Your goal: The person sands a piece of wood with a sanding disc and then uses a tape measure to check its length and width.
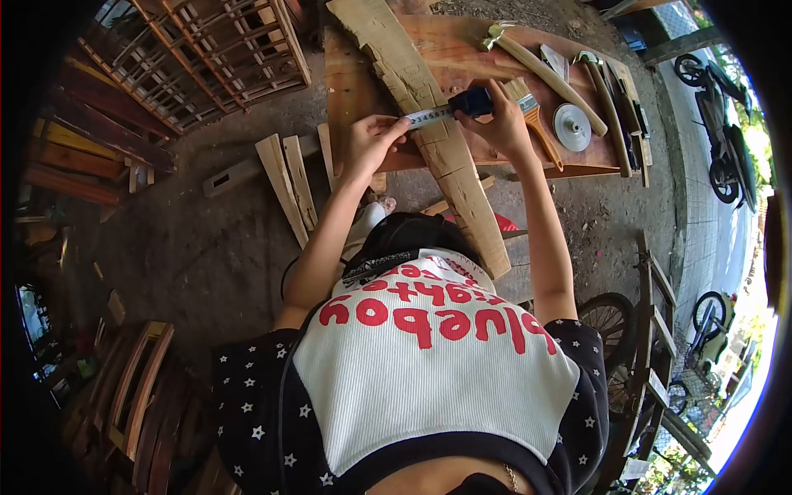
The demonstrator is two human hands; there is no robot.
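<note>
A long rough wooden plank [441,148] lies slanted across a reddish wooden workbench [355,74]. My left hand [373,140] pinches the free end of a tape measure blade [429,116] at the plank's left edge. My right hand [499,124] grips the dark blue tape measure case [472,101] at the plank's right edge. The blade is stretched across the width of the plank between the two hands.
On the bench right of the plank lie a paintbrush [532,111], a round metal disc [572,126] and two wooden-handled hammers [544,70]. Wooden slats [286,183] lean by the bench. A wooden lattice frame [210,54] stands far left; a bicycle wheel [609,318] is at right.
</note>
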